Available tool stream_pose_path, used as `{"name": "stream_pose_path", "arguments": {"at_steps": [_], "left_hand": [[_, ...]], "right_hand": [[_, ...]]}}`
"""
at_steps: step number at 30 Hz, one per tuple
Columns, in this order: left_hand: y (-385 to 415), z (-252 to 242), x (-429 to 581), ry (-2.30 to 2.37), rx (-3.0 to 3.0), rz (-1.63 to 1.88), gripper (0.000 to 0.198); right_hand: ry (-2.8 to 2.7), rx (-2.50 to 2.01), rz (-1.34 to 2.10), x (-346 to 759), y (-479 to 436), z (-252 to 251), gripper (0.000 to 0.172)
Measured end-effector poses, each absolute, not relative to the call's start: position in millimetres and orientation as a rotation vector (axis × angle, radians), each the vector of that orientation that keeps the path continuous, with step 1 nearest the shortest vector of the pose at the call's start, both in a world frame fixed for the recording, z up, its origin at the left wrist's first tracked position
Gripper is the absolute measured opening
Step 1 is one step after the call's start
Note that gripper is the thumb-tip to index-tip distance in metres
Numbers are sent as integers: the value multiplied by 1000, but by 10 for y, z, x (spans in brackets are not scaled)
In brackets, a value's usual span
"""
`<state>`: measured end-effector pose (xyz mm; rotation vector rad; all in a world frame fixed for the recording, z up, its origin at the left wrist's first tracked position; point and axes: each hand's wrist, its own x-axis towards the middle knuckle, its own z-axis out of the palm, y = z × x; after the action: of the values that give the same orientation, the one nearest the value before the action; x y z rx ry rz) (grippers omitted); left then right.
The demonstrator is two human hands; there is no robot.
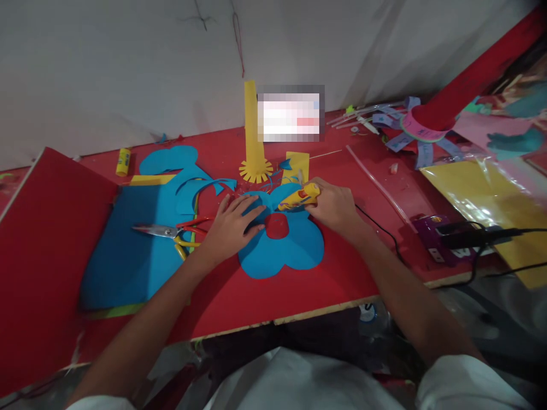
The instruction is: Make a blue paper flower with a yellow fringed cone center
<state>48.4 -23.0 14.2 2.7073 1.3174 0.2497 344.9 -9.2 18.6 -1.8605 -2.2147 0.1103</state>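
A blue paper flower point(299, 247) with a red centre point(277, 226) lies on the red tabletop. My left hand point(233, 224) rests on the flower's left side, fingers stretched out and pressing on the paper. In my right hand point(335, 206) is a yellow glue gun point(299, 196), its front end pointing left and down over the upper petals. A black cord point(387, 234) runs from behind that hand toward the right. Left of my left hand, scissors point(164, 230) with red and yellow handles lie on blue paper point(123, 245).
Behind the flower stands a yellow paper tube point(252, 125) with a fringed base, beside a blurred rectangle point(290, 114). A glue stick point(123, 162) and blue cut-offs point(168, 160) lie left. A red board point(47, 256) rises at far left; a purple box point(440, 239) with cables sits right.
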Motion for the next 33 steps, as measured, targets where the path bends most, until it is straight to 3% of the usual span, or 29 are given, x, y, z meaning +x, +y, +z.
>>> {"name": "stream_pose_path", "arguments": {"at_steps": [14, 33], "left_hand": [[-231, 138, 487, 1322, 2693, 251, 51], [-227, 143, 488, 1326, 2705, 226, 52]], "right_hand": [[-2176, -1930, 110, 3528, -83, 228, 30], [-2187, -1969, 118, 3691, -45, 222, 30]]}}
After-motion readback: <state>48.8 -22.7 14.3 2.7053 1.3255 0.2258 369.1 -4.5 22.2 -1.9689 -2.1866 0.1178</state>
